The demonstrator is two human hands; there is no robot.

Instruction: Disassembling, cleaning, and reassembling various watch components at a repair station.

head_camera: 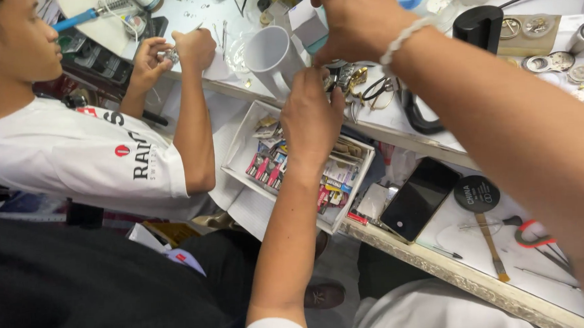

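Over the desk's (395, 123) near edge, above the open drawer (239, 153), your left hand (311, 117) and right hand (351, 20) had fingers pinched together on a metal wristwatch (341, 76), work evidently unfinished, beside the white mug (271, 56).

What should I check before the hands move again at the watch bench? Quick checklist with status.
1. Left hand on the metal watch: ok, fingers touch it.
2. Right hand grip: cannot tell, fingertips hidden.
3. White mug clear of hands: not ok, right beside them, lying tilted.
4. Open drawer under the left wrist: ok, packets stay inside.
5. Phone secure: not ok, close to the bench edge.
6. Co-worker's hands: ok, apart.
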